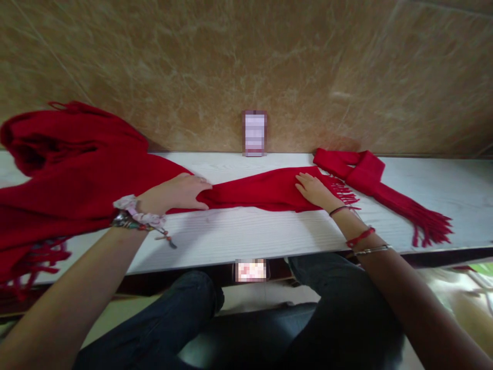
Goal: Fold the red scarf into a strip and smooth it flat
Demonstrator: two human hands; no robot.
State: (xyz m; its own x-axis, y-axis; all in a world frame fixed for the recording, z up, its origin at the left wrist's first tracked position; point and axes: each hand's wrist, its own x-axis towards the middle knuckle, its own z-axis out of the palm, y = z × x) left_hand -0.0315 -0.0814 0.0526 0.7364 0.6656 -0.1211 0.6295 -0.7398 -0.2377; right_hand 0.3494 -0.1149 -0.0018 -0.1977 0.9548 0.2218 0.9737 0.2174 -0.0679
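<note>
Our left hand (177,192) rests on the red scarf (262,190), thumb and fingers apart across its narrowed part; whether they pinch, we cannot tell. Our right hand (314,190) lies open, palm down, near the fringe (344,192). Bulky cloth fills the side left of the left hand; a second red scarf (370,177) lies beyond and right of the right hand, on the bench (215,236). Handling note: light, even pressure and flat fingers suit this soft cloth, keeping creases down between our palms.
</note>
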